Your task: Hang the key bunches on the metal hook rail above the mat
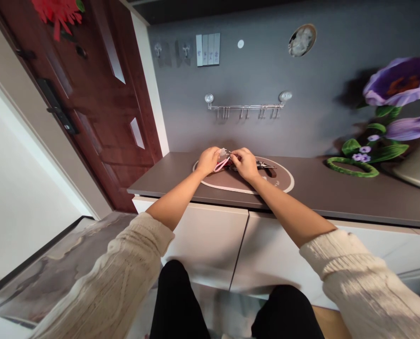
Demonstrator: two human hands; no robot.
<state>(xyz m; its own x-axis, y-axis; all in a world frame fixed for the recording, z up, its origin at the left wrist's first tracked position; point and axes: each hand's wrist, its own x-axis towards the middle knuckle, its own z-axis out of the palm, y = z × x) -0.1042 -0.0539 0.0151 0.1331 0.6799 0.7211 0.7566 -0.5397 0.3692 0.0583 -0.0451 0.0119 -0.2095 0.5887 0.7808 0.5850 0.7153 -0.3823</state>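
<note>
The left hand (208, 161) and the right hand (245, 165) are both closed and pinched together, fingertips nearly meeting, just above the middle of the mat. Between them sits a small glinting piece of silvery, see-through material (224, 153), too small and too covered by the fingers to say exactly what it is. A pink cord loop (221, 165) runs out of the left hand's grip, and the right hand's fingers close on the other side of the silvery piece. Just past the right hand, a bunch of metal keys (264, 165) stretches out to the right, with a dark brown fob (270, 172) beside it, low over the mat.

Under the hands lies an oval brown mat (287, 181) with a cream border, set on a dark taupe countertop (319, 193) that runs along the wall. Below the hands, white cabinet doors (206, 240) front the counter, and the person's black trousers (174, 301) show at the knees. Cream cable-knit sleeves (365, 282) cover both forearms up to the wrists.

Beyond the hands, a chrome hook rail (245, 107) is fixed to the grey wall (252, 70), with a switch panel (208, 49) above it. A large purple flower mural (400, 80) spreads to the right. To the left stands a dark red wooden door (89, 94) with a black lock handle (57, 106), and a patterned floor rug (61, 254) lies below it.
</note>
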